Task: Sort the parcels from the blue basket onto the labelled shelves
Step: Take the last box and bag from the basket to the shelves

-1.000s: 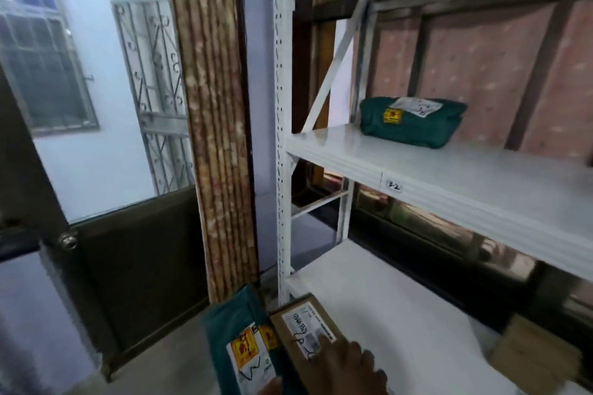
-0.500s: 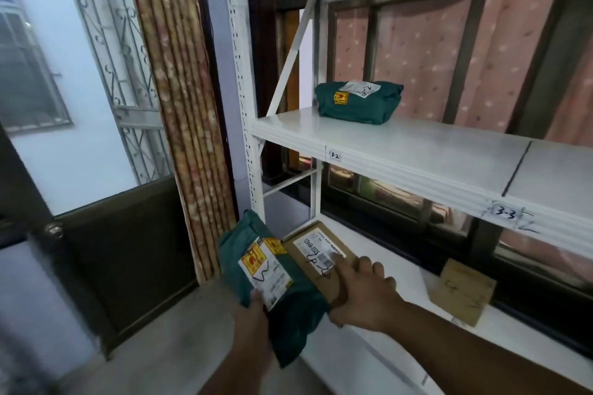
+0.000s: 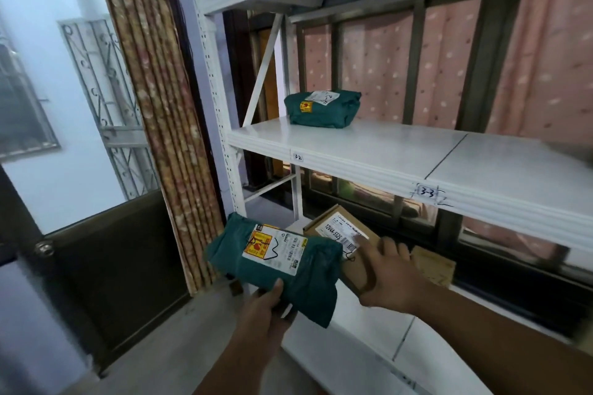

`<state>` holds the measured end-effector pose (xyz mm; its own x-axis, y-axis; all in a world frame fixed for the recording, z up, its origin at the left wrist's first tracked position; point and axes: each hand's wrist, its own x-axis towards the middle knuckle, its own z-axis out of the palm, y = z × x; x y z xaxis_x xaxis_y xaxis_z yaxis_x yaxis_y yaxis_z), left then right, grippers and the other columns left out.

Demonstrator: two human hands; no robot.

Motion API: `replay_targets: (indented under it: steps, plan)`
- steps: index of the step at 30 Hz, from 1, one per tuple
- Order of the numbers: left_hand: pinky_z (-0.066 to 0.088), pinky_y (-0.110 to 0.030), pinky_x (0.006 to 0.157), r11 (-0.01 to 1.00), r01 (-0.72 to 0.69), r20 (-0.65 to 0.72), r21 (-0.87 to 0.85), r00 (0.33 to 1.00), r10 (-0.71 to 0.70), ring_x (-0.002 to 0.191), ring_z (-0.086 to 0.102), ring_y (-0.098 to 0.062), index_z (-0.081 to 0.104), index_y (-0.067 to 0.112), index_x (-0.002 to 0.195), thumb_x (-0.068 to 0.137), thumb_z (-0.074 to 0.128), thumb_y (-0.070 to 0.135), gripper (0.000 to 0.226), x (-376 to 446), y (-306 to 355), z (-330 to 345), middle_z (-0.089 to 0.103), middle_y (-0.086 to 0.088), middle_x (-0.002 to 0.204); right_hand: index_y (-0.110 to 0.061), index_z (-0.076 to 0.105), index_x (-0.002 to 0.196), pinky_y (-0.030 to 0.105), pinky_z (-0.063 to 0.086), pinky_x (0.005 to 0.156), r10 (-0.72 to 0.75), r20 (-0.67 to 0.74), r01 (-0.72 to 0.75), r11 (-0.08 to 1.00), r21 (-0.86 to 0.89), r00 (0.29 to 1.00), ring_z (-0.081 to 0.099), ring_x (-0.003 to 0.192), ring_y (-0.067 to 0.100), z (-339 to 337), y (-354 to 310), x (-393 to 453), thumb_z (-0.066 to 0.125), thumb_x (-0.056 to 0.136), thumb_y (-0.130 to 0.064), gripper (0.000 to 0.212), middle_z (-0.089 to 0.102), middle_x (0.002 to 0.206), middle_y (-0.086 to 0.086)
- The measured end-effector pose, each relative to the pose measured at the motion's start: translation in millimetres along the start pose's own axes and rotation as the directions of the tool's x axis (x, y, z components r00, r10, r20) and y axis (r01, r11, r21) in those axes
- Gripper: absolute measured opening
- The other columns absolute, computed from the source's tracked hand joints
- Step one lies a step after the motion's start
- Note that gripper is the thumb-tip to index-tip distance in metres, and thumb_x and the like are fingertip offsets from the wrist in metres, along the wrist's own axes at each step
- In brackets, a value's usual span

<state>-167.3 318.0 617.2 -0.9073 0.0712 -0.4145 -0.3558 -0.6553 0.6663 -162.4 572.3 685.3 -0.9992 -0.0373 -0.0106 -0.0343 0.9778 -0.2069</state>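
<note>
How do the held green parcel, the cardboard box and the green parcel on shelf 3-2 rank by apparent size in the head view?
1. Held green parcel, though nearest the camera.
2. Green parcel on shelf 3-2.
3. Cardboard box, partly hidden, so unsure.

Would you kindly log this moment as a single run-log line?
left hand: holds green parcel | right hand: holds cardboard box | shelf 3-2: another green parcel

Parcel storeroom, white metal racking [image 3: 369, 151] with handwritten bay labels [image 3: 428, 192], wrapped parcel [image 3: 324, 109] shelved
</note>
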Motion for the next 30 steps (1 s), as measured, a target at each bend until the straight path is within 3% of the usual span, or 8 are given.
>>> replay_targets:
  steps: [5,12,16,19,22,26,28,30]
  plan:
    - [0.043,-0.062,0.114,1.0,0.027,0.155,0.014,0.988,-0.028,0.123,0.063,-0.043,0.067,0.007,0.127,0.098,0.063,0.002,0.03,-11.1,-16.9,28.9,0.074,-0.022,0.125,-0.036,0.019,0.152,0.044,0.038,0.107,-0.05,-0.106,0.049,0.999,-0.011,0.993,0.037,0.13,0.028,-4.6,35.1,-17.0,0.069,0.062,-0.07,0.109,0.036,0.144,0.004]
    - [0.056,-0.069,0.089,0.991,0.114,0.263,0.07,0.956,-0.128,0.128,0.059,-0.047,0.068,0.015,0.135,0.095,0.07,0.031,0.043,-21.0,-47.0,72.0,0.067,-0.021,0.136,-0.032,0.036,0.147,0.025,0.023,0.095,-0.09,-0.224,0.112,0.99,0.089,0.97,0.04,0.128,0.015,-13.6,64.6,-38.6,0.079,0.063,-0.064,0.099,0.043,0.136,-0.008]
    - [0.055,-0.072,0.087,0.981,0.181,0.3,0.064,0.935,-0.192,0.12,0.066,-0.052,0.069,0.016,0.134,0.095,0.072,0.035,0.044,-22.0,-58.6,87.6,0.072,-0.023,0.129,-0.034,0.046,0.144,0.021,0.02,0.093,-0.112,-0.214,0.138,0.984,0.113,0.97,0.039,0.122,0.014,-12.1,74.3,-47.9,0.083,0.064,-0.067,0.094,0.043,0.127,-0.007]
    - [0.052,-0.074,0.09,0.971,0.236,0.34,0.043,0.91,-0.237,0.112,0.07,-0.054,0.067,0.015,0.137,0.09,0.074,0.035,0.052,-22.4,-66.6,98.8,0.071,-0.024,0.13,-0.039,0.044,0.146,0.025,0.025,0.105,-0.088,-0.229,0.122,0.983,0.137,0.969,0.038,0.124,0.012,-9.1,81.9,-51.8,0.08,0.062,-0.07,0.097,0.042,0.129,-0.008]
    - [0.052,-0.073,0.091,0.961,0.275,0.37,0.044,0.889,-0.271,0.111,0.07,-0.053,0.064,0.016,0.14,0.093,0.07,0.039,0.052,-18.4,-74.6,107.0,0.07,-0.022,0.133,-0.044,0.04,0.145,0.041,0.027,0.12,-0.08,-0.238,0.113,0.985,0.128,0.968,0.037,0.13,0.013,-9.0,88.1,-60.6,0.075,0.06,-0.072,0.096,0.044,0.134,-0.006]
    - [0.056,-0.068,0.087,0.959,0.266,0.391,0.097,0.876,-0.282,0.119,0.068,-0.047,0.063,0.015,0.141,0.092,0.069,0.037,0.054,-18.6,-86.3,119.8,0.073,-0.019,0.129,-0.079,0.001,0.136,0.049,0.017,0.127,-0.112,-0.229,0.16,0.966,0.201,0.967,0.033,0.146,0.023,1.9,99.8,-68.6,0.072,0.06,-0.073,0.105,0.042,0.153,0.006]
    - [0.056,-0.069,0.09,0.961,0.259,0.389,0.101,0.878,-0.278,0.123,0.065,-0.048,0.063,0.015,0.14,0.088,0.072,0.034,0.056,-19.4,-91.7,123.1,0.073,-0.018,0.131,-0.082,0.015,0.133,0.045,0.029,0.126,-0.059,-0.213,0.133,0.926,0.354,0.975,0.041,0.145,0.017,8.7,110.8,-67.3,0.085,0.067,-0.051,0.102,0.045,0.155,-0.002]
    - [0.052,-0.074,0.095,0.964,0.249,0.386,0.09,0.884,-0.264,0.125,0.064,-0.049,0.063,0.014,0.14,0.088,0.074,0.031,0.056,-20.0,-95.3,123.7,0.071,-0.019,0.133,-0.063,0.033,0.137,0.038,0.032,0.125,-0.047,-0.185,0.129,0.88,0.458,0.982,0.044,0.143,0.011,8.6,118.4,-68.5,0.093,0.062,-0.046,0.098,0.045,0.153,-0.006]
